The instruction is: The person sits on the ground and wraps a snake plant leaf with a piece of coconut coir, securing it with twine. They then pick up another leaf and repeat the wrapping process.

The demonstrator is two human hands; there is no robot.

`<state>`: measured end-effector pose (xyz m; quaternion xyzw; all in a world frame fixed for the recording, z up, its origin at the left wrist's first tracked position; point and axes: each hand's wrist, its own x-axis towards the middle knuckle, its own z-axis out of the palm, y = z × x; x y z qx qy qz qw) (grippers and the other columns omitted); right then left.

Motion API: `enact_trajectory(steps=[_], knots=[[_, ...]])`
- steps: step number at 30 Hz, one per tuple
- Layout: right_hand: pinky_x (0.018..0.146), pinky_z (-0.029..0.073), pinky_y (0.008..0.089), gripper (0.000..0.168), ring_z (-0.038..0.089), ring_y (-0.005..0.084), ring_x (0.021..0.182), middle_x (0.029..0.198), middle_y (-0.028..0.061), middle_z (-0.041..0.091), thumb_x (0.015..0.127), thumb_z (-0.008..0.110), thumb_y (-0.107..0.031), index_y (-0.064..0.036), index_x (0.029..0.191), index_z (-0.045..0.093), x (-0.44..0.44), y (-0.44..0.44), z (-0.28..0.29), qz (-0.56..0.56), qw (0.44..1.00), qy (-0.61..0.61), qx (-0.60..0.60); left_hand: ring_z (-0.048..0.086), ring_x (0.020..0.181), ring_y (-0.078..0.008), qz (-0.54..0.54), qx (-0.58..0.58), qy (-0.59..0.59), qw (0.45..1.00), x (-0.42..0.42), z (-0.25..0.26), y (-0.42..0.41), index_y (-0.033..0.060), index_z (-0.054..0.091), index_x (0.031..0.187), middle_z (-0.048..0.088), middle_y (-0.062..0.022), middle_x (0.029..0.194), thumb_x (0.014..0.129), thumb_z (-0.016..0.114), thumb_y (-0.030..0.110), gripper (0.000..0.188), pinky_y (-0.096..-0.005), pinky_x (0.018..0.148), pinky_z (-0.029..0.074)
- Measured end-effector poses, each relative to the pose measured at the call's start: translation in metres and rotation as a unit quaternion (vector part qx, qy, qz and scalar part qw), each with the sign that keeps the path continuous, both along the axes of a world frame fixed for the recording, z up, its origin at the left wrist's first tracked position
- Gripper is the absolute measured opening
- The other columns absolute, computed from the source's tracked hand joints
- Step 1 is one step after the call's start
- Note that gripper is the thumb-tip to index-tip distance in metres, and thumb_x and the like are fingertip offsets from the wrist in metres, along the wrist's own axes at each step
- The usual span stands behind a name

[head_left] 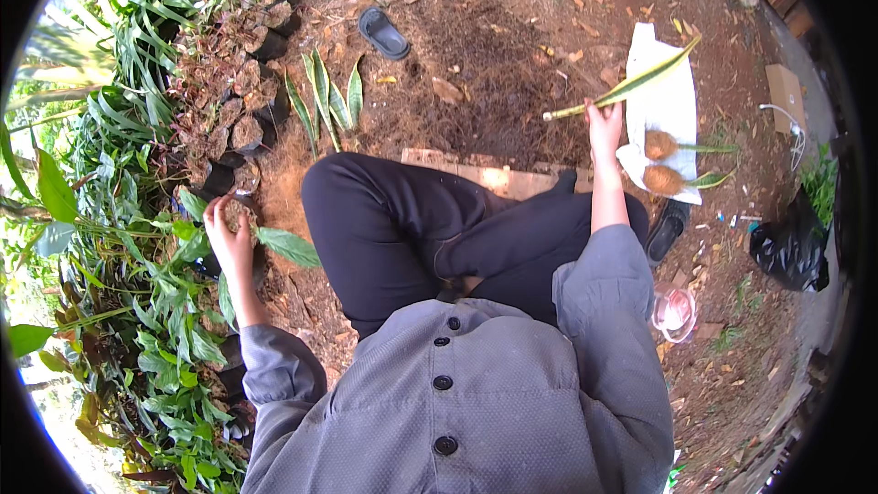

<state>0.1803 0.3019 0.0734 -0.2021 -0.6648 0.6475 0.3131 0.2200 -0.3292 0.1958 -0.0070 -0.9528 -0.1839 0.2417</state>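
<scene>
My right hand [605,127] grips a single yellow-edged snake plant leaf [638,86], its pale cut end pointing left. Beneath the leaf's far part lies a white sheet [645,55]. Two fibre-wrapped root balls, an upper one [660,145] and a lower one [662,180], rest on that sheet with green leaves pointing right. My left hand [230,230] is out at the left among potted plants, fingers apart, beside a broad green leaf [288,245]. Whether it touches the pot there I cannot tell. Several more snake plant leaves [322,92] stand beyond my left knee.
Black nursery pots [264,44] and dense foliage [164,329] line the left side. Loose brown fibre [480,82] covers soil ahead, by a wooden board [494,178]. One slipper [383,33] lies ahead; another [667,230] is at right, near a pink container [673,312] and a black plastic bag [789,247].
</scene>
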Motion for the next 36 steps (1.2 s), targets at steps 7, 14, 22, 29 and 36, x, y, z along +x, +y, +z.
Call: enact_trajectory(steps=[7, 14, 22, 29, 36], knots=[[0.061, 0.046, 0.0208, 0.033, 0.058, 0.0125, 0.079, 0.095, 0.0118, 0.060, 0.084, 0.053, 0.001, 0.001, 0.113, 0.037, 0.017, -0.042, 0.045, -0.016, 0.995, 0.083, -0.048, 0.047, 0.110, -0.0306, -0.037, -0.107, 0.047, 0.992, 0.008, 0.073, -0.014, 0.0087, 0.054, 0.112, 0.046, -0.0137, 0.116, 0.079, 0.059, 0.008, 0.034, -0.0404, 0.094, 0.039], [0.075, 0.048, 0.0257, 0.033, 0.058, 0.0157, 0.087, 0.092, 0.0110, 0.056, 0.079, 0.060, 0.003, 0.001, 0.106, 0.042, 0.012, -0.048, 0.065, 0.016, 0.993, 0.118, -0.011, 0.044, 0.115, -0.0322, -0.127, -0.149, 0.077, 0.978, -0.007, 0.105, 0.054, 0.0103, 0.054, 0.114, 0.045, -0.0153, 0.122, 0.077, 0.060, 0.008, 0.038, -0.0391, 0.095, 0.038], [0.082, 0.049, 0.0293, 0.040, 0.059, 0.0191, 0.095, 0.098, 0.0111, 0.054, 0.080, 0.053, 0.009, 0.002, 0.116, 0.038, 0.021, -0.064, 0.075, 0.055, 0.989, 0.134, -0.031, 0.047, 0.111, -0.0312, -0.138, -0.198, 0.112, 0.964, -0.018, 0.145, 0.083, 0.0092, 0.052, 0.117, 0.046, -0.0146, 0.120, 0.075, 0.063, 0.012, 0.043, -0.0373, 0.091, 0.041], [0.083, 0.049, 0.0278, 0.042, 0.059, 0.0185, 0.094, 0.100, 0.0116, 0.050, 0.080, 0.052, 0.009, 0.002, 0.118, 0.036, 0.020, -0.054, 0.061, 0.051, 0.988, 0.141, -0.028, 0.050, 0.109, -0.0299, -0.257, -0.317, 0.090, 0.908, -0.042, 0.145, 0.157, 0.0116, 0.051, 0.118, 0.046, -0.0116, 0.125, 0.075, 0.062, 0.012, 0.044, -0.0391, 0.091, 0.042], [0.080, 0.049, 0.0273, 0.039, 0.059, 0.0163, 0.089, 0.095, 0.0107, 0.055, 0.080, 0.054, 0.008, 0.003, 0.115, 0.038, 0.022, -0.042, 0.035, 0.040, 0.990, 0.136, 0.009, 0.047, 0.109, -0.0290, -0.283, -0.362, 0.066, 0.885, -0.066, 0.124, 0.177, 0.0126, 0.050, 0.117, 0.045, -0.0130, 0.123, 0.073, 0.062, 0.018, 0.046, -0.0408, 0.090, 0.041]])
